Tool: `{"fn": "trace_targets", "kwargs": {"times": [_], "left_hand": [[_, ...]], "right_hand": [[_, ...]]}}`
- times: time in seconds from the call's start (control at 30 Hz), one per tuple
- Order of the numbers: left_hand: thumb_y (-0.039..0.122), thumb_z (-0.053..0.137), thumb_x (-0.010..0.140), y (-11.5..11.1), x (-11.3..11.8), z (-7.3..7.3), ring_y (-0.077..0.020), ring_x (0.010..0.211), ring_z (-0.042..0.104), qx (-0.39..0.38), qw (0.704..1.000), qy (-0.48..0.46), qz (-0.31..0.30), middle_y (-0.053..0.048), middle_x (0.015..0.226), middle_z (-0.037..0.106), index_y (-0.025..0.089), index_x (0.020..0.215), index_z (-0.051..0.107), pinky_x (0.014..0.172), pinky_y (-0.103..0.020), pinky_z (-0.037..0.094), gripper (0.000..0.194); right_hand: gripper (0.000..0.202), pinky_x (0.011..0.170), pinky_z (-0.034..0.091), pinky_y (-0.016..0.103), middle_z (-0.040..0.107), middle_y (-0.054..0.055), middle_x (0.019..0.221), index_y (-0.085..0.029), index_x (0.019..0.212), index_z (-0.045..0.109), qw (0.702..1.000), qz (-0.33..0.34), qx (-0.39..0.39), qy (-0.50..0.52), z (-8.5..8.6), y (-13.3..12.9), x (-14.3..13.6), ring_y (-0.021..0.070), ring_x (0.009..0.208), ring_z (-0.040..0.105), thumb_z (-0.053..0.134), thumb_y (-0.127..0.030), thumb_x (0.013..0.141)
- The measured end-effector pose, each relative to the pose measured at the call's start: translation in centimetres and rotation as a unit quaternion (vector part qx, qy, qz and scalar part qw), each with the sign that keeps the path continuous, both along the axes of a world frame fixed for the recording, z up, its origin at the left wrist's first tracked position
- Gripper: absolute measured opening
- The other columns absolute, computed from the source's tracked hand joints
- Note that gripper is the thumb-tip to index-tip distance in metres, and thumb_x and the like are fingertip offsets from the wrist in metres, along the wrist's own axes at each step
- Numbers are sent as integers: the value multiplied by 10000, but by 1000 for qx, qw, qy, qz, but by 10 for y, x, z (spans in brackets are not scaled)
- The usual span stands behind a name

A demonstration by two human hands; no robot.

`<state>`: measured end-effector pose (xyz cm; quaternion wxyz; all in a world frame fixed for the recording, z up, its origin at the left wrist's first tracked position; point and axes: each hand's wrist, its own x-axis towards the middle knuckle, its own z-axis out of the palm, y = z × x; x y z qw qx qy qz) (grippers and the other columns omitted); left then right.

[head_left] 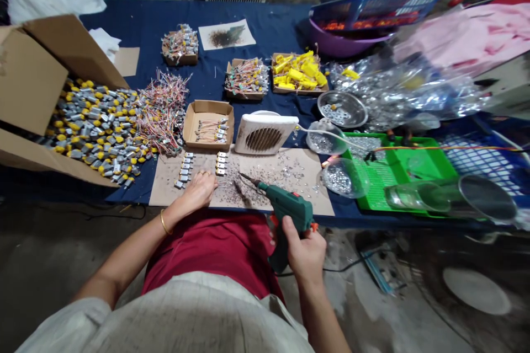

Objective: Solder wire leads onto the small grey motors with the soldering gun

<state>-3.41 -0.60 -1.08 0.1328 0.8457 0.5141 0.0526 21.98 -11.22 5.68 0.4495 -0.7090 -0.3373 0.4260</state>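
Observation:
My right hand (306, 251) is wrapped round the handle of a dark green soldering gun (287, 207). Its thin tip points left, over the cardboard sheet (308, 179). On the same sheet my left hand (201, 187) rests with its fingers closed. Something thin and pale shows at those fingertips, too small to make out. Small silver motors stand in two short rows just beyond this hand, a left row (186, 168) and a right row (221, 164). Dark bits and silvery scraps are scattered round the tip.
A white vented fan box (267, 133) stands behind the sheet, beside a cardboard tray (190, 121) of wired motors. Leftward are a wire heap (163, 107) and a carton (31, 80) of motors. Bowls of small metal parts (340, 177) and a green tray (376, 176) lie right.

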Motion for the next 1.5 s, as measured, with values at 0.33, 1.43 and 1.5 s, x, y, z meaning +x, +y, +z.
{"fn": "trace_targets", "kwargs": {"times": [0.33, 1.43, 1.5], "left_hand": [[226, 448, 954, 5, -12, -6, -205, 892, 620, -54, 985, -162, 39, -72, 908, 671, 181, 973, 607, 832, -316, 469, 166], [270, 480, 897, -28, 144, 12, -192, 790, 640, -189, 973, -126, 47, -68, 829, 710, 181, 855, 679, 764, -286, 459, 222], [274, 479, 897, -29, 144, 12, -195, 800, 644, -192, 974, -112, 48, -69, 839, 712, 184, 868, 679, 769, -287, 462, 221]], "right_hand": [[541, 350, 513, 302, 673, 95, 532, -140, 680, 666, 997, -30, -37, 64, -2, 1, 0, 215, 379, 605, 735, -674, 638], [522, 432, 438, 256, 585, 25, 415, -216, 515, 544, 960, 104, -12, -260, 22, -61, 86, 166, 399, 582, 505, -612, 852], [530, 444, 438, 259, 581, 25, 410, -217, 504, 534, 956, 112, -8, -271, 20, -60, 87, 166, 407, 583, 500, -611, 857]]}}
